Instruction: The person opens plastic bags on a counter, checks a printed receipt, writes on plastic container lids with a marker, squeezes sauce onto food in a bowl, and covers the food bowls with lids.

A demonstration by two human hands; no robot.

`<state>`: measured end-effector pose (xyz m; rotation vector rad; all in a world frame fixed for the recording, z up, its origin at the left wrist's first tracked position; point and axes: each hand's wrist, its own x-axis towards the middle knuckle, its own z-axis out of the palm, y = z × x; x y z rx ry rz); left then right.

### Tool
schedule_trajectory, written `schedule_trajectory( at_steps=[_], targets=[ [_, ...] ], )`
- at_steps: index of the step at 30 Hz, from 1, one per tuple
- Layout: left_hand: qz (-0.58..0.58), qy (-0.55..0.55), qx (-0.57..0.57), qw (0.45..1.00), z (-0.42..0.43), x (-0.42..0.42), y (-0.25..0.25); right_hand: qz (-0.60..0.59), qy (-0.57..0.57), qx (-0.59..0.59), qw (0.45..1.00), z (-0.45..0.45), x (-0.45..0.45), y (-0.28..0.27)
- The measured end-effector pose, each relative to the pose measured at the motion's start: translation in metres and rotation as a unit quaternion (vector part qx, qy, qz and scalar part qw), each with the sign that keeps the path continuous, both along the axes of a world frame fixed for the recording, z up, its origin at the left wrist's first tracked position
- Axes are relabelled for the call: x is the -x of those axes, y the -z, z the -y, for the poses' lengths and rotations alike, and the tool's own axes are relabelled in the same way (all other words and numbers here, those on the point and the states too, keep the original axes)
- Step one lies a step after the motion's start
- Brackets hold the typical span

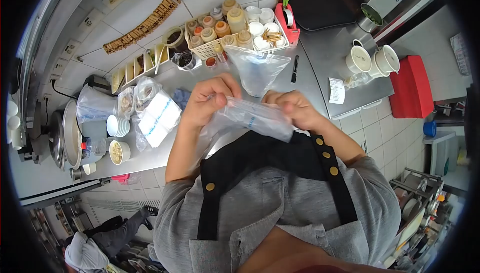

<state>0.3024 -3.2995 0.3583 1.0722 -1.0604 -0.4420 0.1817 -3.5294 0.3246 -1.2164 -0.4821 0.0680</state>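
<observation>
In front of my chest, a clear plastic bag (257, 119) with faint blue print is stretched between my two hands. My left hand (212, 98) pinches its upper left edge between thumb and fingers. At the bag's right end, my right hand (295, 109) is closed on it, with the fingertips partly hidden. Just beyond my hands, a second clear bag (260, 70) stands upright on the steel counter (312, 85), its mouth spread wide. To its right lies a black marker (295, 69).
A basket (212, 48) of sauce bottles and lidded tubs stands at the back, beside a red tape dispenser (290, 25). Stacked white plastic bags (160, 115) and a bowl (119, 153) are left. Paper tubs (359, 60) and a receipt (336, 91) sit right. Another person (90, 250) is behind.
</observation>
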Motion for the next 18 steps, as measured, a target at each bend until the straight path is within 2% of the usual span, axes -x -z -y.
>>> schedule_trajectory(
  at_steps=[2, 3, 4, 5, 7, 8, 9, 11, 12, 14, 15, 16, 17, 18],
  targets=[
    [-0.247, 0.125, 0.028, 0.961, 0.001, 0.001, 0.015, -0.046, -0.015, 0.036, 0.998, -0.007, 0.001, 0.006],
    [-0.247, 0.126, 0.027, 0.96, 0.004, 0.0, 0.016, -0.03, 0.053, 0.038, 0.997, -0.009, 0.0, 0.005],
    [-0.27, 0.049, 0.028, 0.961, 0.009, 0.0, 0.017, -0.014, 0.121, 0.038, 0.992, -0.01, -0.001, 0.004],
    [-0.291, -0.029, 0.028, 0.956, 0.012, 0.0, 0.018, -0.015, 0.122, 0.036, 0.992, -0.008, -0.005, 0.003],
    [-0.299, -0.017, 0.032, 0.953, 0.019, -0.001, 0.019, -0.007, 0.112, -0.159, 0.981, 0.001, -0.019, 0.001],
    [-0.304, -0.006, 0.041, 0.952, 0.023, -0.001, 0.019, -0.003, 0.066, -0.192, 0.979, 0.006, -0.021, -0.002],
    [-0.304, -0.003, 0.039, 0.952, 0.027, 0.0, 0.017, -0.003, 0.07, -0.193, 0.979, 0.008, -0.019, -0.006],
    [-0.364, 0.032, 0.029, 0.93, 0.033, 0.001, 0.01, -0.122, -0.017, -0.205, 0.971, 0.012, -0.015, -0.012],
    [-0.363, 0.034, 0.028, 0.931, 0.031, -0.002, 0.011, -0.12, -0.015, -0.205, 0.971, 0.015, -0.015, -0.009],
    [-0.369, 0.123, -0.01, 0.921, 0.025, -0.012, 0.018, -0.044, -0.036, -0.088, 0.995, 0.022, -0.017, -0.002],
    [-0.367, 0.125, -0.009, 0.922, 0.026, -0.013, 0.021, -0.042, -0.034, -0.086, 0.995, 0.022, -0.016, -0.005],
    [-0.242, 0.067, -0.109, 0.962, 0.025, -0.011, 0.024, -0.054, -0.041, -0.121, 0.99, 0.021, -0.011, -0.01],
    [-0.11, 0.007, -0.206, 0.972, 0.025, -0.011, 0.028, -0.066, -0.047, -0.157, 0.984, 0.019, -0.008, -0.016],
    [-0.1, 0.043, -0.223, 0.969, 0.021, -0.014, 0.032, -0.068, -0.046, -0.157, 0.984, 0.02, -0.009, -0.019]
  ],
)
